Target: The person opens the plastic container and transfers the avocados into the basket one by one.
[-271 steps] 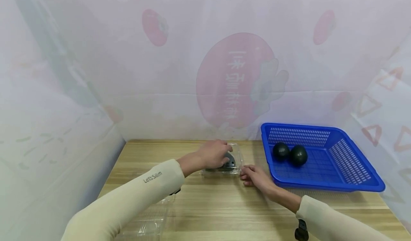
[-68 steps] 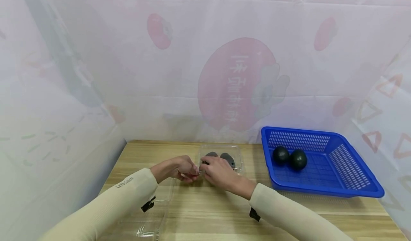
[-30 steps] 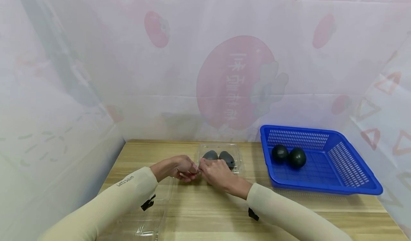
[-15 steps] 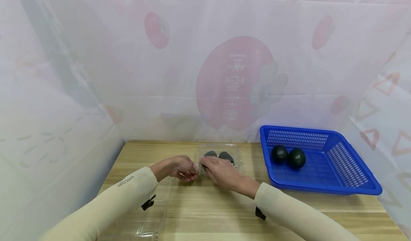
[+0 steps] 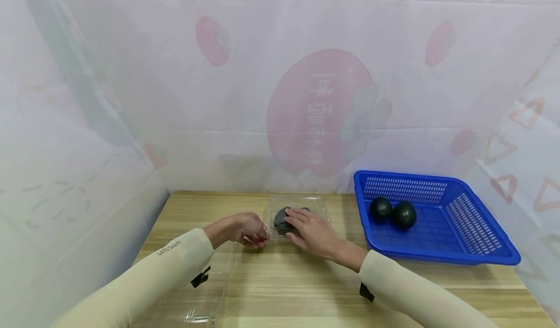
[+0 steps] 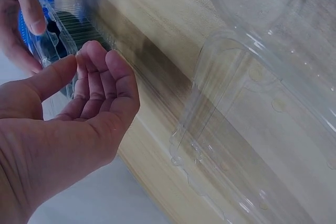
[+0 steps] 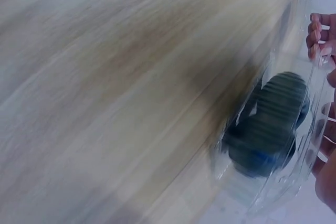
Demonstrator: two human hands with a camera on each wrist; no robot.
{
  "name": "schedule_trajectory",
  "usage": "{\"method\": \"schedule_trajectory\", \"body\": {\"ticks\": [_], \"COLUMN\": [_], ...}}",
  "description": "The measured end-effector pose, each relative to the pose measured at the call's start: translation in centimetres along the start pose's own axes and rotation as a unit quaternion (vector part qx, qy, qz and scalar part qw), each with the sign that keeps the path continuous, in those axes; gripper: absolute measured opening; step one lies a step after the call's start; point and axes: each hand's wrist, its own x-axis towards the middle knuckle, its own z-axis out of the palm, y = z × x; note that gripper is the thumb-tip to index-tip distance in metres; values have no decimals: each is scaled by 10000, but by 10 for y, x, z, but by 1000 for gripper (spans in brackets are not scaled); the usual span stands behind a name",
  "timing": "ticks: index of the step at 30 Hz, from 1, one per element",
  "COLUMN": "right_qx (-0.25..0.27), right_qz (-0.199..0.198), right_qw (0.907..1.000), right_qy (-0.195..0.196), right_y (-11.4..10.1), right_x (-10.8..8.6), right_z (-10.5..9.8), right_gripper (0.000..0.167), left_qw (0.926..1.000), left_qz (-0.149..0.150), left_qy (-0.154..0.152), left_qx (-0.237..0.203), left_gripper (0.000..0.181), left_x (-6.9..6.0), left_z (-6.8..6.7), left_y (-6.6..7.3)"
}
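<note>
Clear clamshell box: here it is, sitting near the back edge of the bench, two dark green avocados lying side by side inside, the lid stretching over them.
Left grip: pinching narrow, thumb and fingertips meeting at the box's near left corner, so it's working with only a sliver of plastic!
Right grip: resting over the lid, fingers spreading loosely, clasping nothing.
Lid catches: here's the worry! Whether they're sitting fully home, these views aren't telling; if one is sitting loose, a lift by the lid could be popping it and sending avocados rolling.
Downward pressure: too heavy a palm could be buckling that thin plastic, or making the opposite corner spring up.
Pinched corner: with so little plastic to go on, a sideways shove from the right could be making the left grip slip and the whole box skid.
Blue basket: standing to the right, two more avocados resting inside; the right sleeve is lying close in front, so a swinging arm could be bumping the rim.
Second clear container: lying at near left, below the left sleeve; a dropping forearm could be knocking it.
</note>
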Motion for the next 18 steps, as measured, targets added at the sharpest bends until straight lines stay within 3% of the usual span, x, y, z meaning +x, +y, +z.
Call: {"method": "schedule_trajectory", "body": {"ticks": [10, 18], "right_qx": [-183, -256], "right_qz": [-39, -46], "right_qw": [9998, 9992], "right_qy": [28, 306], "right_y": [5, 7], "right_x": [-8, -6], "right_z": [-7, -17], "right_gripper": [53, 52], "left_qw": [9996, 9992], "left_qz": [12, 20], "left_qy": [-71, -153], "left_qx": [269, 370], "left_gripper": [18, 19], "left_x": [-5, -10], "left_z": [2, 4], "left_y": [0, 1]}}
